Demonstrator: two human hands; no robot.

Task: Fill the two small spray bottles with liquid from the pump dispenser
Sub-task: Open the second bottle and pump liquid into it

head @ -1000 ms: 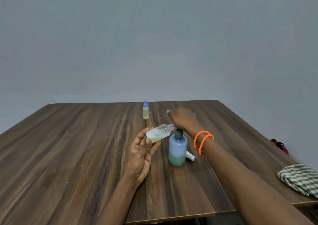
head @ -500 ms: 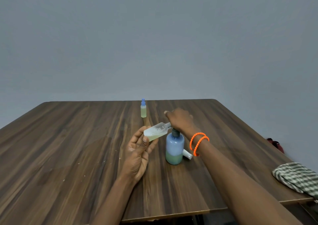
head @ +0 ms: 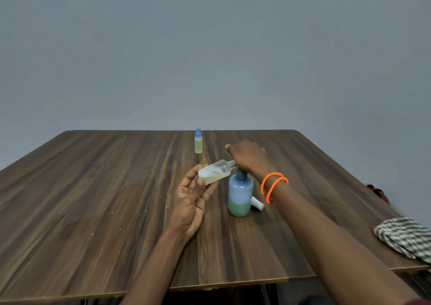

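A blue pump dispenser with greenish liquid in its lower part stands mid-table. My right hand lies on top of its pump head, palm down, and hides the nozzle. My left hand holds a small clear spray bottle tilted on its side, its open threaded neck up against the pump under my right hand. Pale yellow-green liquid lies in it. A second small bottle with a blue spray top and yellowish liquid stands upright farther back. A white cap lies behind the dispenser on the right.
The wooden table runs wide to the left and front. A checked green-and-white cloth lies at its right edge. A dark red object shows past the right edge. A grey wall rises behind.
Both hands, the tilted bottle and the dispenser keep the same pose; only the view has shifted slightly. My right hand stays on the pump head.
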